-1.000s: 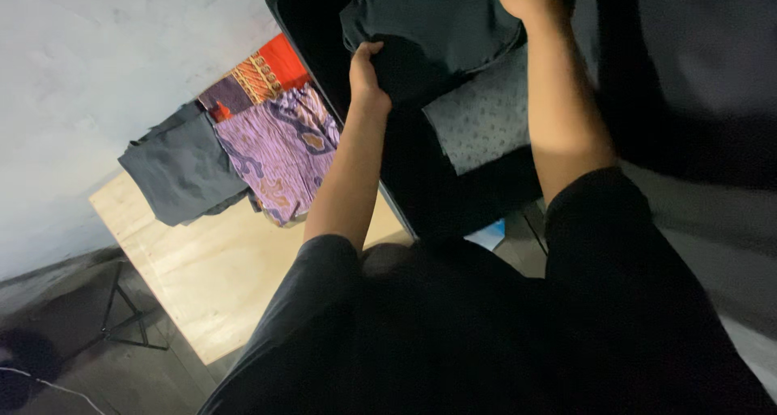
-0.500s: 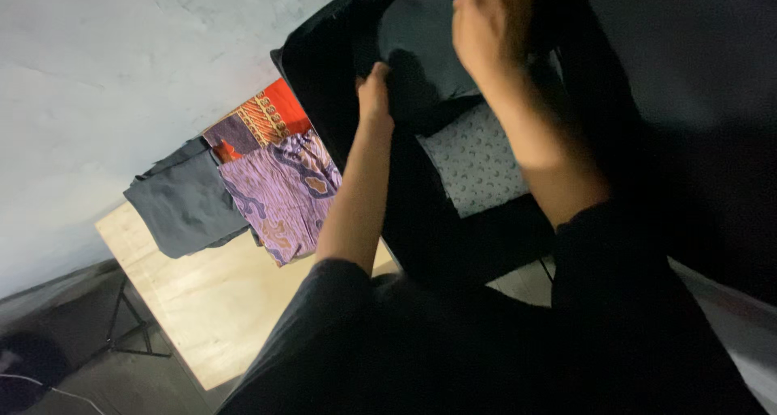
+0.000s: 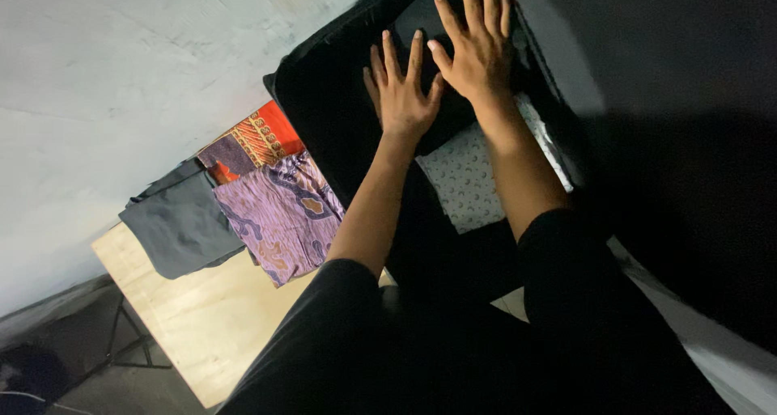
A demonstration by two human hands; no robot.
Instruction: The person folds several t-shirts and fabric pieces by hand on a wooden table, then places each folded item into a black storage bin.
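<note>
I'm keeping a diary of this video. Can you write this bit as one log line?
left hand flat, open on dark garment | right hand flat, open beside it | black suitcase | dotted grey cloth nearer

We see a dim, uneven picture whose brightest part is the pale wall [image 3: 121,75] at upper left, so the light seems to fall from that side. Right of the wall, the open black suitcase [image 3: 324,99] swallows nearly all detail, and the far right sinks into deep shadow. Our left hand [image 3: 402,91] and right hand [image 3: 476,47] are softly lit and fairly sharp, with slight grain and no glare.
</note>
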